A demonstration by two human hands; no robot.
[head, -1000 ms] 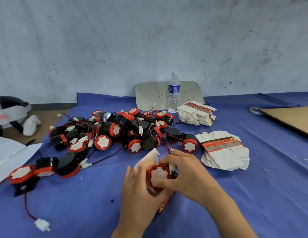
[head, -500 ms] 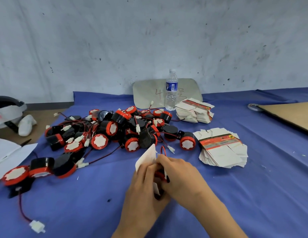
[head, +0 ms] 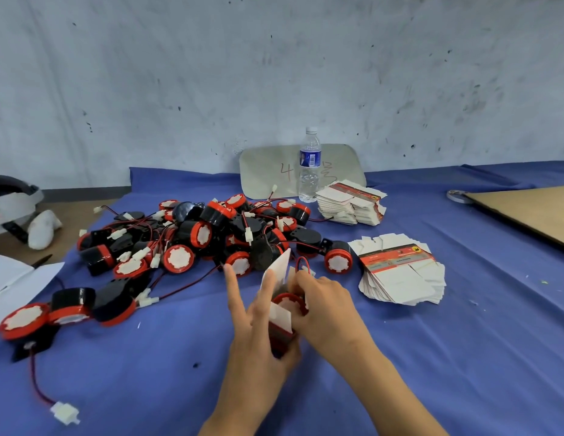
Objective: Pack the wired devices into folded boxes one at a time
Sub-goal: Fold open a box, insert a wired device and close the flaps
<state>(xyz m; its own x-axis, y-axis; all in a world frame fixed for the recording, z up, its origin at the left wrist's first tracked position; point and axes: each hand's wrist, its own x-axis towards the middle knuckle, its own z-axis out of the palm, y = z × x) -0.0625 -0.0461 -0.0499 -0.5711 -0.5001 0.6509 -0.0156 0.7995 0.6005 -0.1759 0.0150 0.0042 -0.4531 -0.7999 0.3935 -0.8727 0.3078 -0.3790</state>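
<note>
Your right hand (head: 324, 305) is closed on the red-rimmed device (head: 287, 302), with the fingers curled over its top, and it presses the device down into the mouth of the small box (head: 279, 328). Your left hand (head: 258, 338) holds this box from the left and from below; the thumb side wraps the box body, while the index and middle fingers (head: 235, 291) stand out straight and rest along the open white flap (head: 279, 267). The box stands with its long axis nearly upright, tilted a little away from you, so the opening looks up and to the right, directly under your right hand. The device sits in this opening, about half inside as I judge it, and its red wire loop (head: 302, 262) sticks up above the flap, outside the box. This is the relation that matters: the wire lies above and behind the device, on the side of your right fingers, so the right hand is nearer to tuck it in before the flap can close. Further out, the pile of unpacked devices (head: 192, 240) lies beyond your left hand on the blue cloth (head: 463, 357), and the stack of flat boxes (head: 400, 275) lies near to the right of your right hand.
</note>
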